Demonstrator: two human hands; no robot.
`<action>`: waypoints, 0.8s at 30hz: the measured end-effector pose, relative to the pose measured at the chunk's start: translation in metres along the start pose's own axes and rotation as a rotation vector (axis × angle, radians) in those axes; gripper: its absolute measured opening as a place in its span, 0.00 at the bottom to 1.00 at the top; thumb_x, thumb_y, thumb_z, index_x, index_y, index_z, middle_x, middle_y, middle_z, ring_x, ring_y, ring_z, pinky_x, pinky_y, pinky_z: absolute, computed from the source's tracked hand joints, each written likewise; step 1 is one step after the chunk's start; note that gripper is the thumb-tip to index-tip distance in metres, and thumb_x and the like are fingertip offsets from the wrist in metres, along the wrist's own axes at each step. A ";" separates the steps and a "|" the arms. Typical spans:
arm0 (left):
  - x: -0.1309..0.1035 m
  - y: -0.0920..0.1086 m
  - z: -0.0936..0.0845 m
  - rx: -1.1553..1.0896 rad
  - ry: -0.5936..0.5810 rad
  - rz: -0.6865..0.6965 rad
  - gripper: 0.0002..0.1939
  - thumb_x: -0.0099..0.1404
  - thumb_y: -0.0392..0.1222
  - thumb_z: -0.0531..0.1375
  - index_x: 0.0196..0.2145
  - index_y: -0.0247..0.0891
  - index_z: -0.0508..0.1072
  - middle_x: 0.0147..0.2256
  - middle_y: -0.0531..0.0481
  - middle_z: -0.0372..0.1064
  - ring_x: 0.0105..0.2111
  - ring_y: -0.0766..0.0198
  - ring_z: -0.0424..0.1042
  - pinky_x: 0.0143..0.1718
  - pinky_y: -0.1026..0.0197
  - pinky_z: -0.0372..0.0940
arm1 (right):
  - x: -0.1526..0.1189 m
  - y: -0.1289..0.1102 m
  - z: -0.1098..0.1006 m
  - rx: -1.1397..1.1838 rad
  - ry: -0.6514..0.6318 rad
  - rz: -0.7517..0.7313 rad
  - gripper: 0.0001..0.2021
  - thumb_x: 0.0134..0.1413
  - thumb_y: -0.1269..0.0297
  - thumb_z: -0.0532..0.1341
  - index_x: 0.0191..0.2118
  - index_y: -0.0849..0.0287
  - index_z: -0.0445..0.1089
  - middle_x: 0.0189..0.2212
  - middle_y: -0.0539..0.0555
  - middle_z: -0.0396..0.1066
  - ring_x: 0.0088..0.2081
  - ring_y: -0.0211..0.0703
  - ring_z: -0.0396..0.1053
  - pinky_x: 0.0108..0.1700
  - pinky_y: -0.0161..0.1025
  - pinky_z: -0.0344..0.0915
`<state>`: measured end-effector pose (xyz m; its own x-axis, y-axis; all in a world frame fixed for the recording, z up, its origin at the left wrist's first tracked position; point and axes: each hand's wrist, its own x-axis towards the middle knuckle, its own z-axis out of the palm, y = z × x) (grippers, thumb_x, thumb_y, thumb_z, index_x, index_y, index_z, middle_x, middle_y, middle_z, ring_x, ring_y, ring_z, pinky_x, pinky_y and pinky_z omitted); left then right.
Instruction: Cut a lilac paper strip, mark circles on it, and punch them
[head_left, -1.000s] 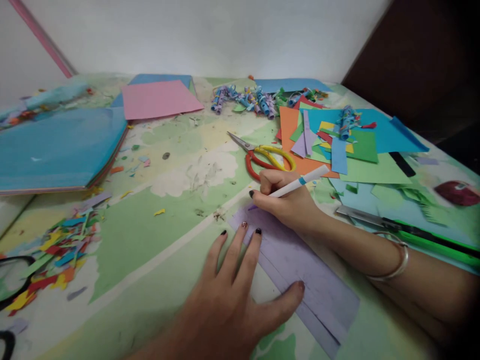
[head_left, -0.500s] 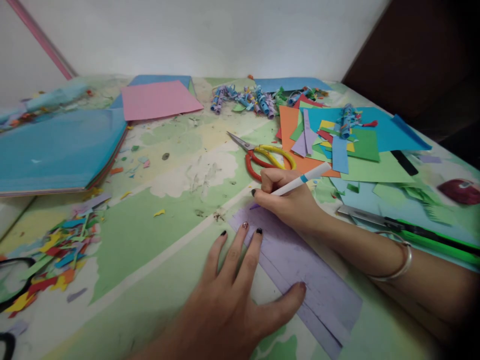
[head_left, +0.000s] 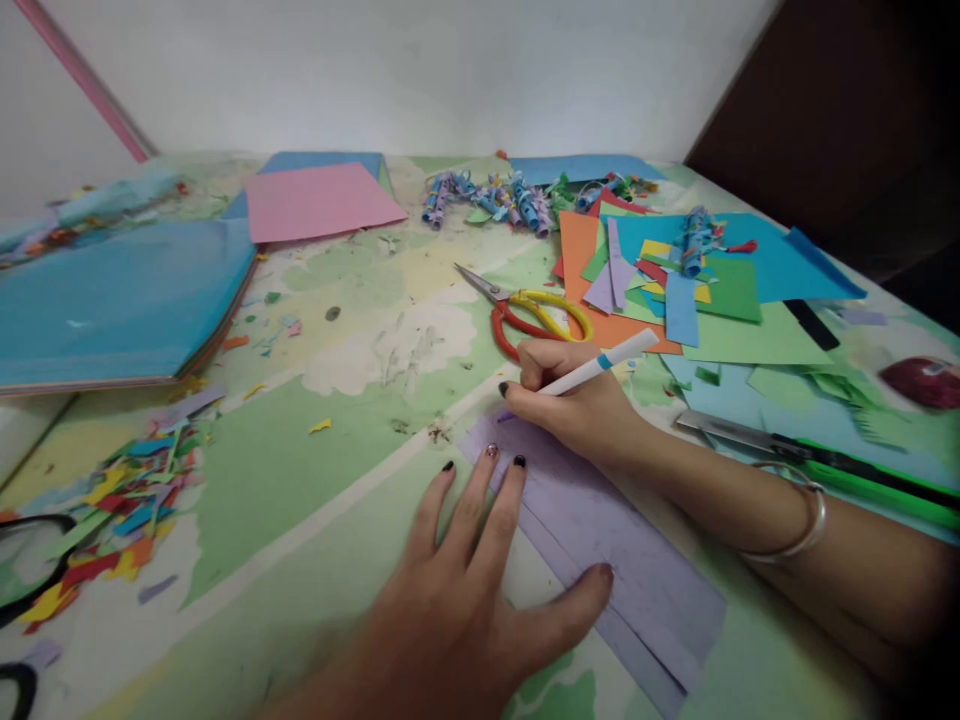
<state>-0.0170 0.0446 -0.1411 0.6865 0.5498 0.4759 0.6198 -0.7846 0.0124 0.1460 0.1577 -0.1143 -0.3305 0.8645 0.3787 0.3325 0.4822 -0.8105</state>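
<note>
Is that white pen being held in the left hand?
No, the white pen is in the right hand, while the left hand is spread open with its thumb on the purple paper.

Scissors [head_left: 537, 312] rest near the center; a green utility knife [head_left: 847, 472] lies right; pink paper [head_left: 324, 202] lies far left.

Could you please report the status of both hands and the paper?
Right hand gripping white marker, tip at far end of lilac paper. Left hand spread, partly on paper. Red-and-yellow-handled scissors just beyond right hand.
</note>
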 end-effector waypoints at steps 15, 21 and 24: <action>0.002 -0.001 -0.001 -0.009 -0.004 -0.004 0.26 0.63 0.44 0.59 0.58 0.56 0.59 0.59 0.35 0.54 0.57 0.36 0.57 0.47 0.33 0.61 | 0.001 0.000 0.000 -0.009 -0.012 0.002 0.16 0.43 0.76 0.58 0.18 0.59 0.48 0.16 0.42 0.46 0.21 0.29 0.46 0.23 0.33 0.45; 0.002 -0.001 -0.002 0.006 0.005 -0.010 0.28 0.62 0.43 0.60 0.58 0.56 0.59 0.55 0.36 0.58 0.57 0.38 0.57 0.46 0.34 0.62 | 0.000 -0.001 0.000 -0.017 -0.013 0.003 0.16 0.43 0.77 0.58 0.17 0.59 0.49 0.15 0.42 0.46 0.20 0.29 0.46 0.22 0.33 0.45; 0.002 -0.001 -0.001 0.003 0.012 -0.014 0.28 0.62 0.43 0.60 0.58 0.57 0.58 0.56 0.35 0.58 0.57 0.37 0.57 0.46 0.33 0.61 | 0.000 -0.002 0.001 -0.007 -0.014 0.013 0.16 0.43 0.77 0.58 0.17 0.59 0.49 0.16 0.42 0.46 0.21 0.29 0.46 0.22 0.33 0.45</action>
<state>-0.0164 0.0459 -0.1388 0.6733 0.5568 0.4865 0.6300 -0.7764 0.0166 0.1448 0.1568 -0.1128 -0.3388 0.8686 0.3615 0.3432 0.4718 -0.8122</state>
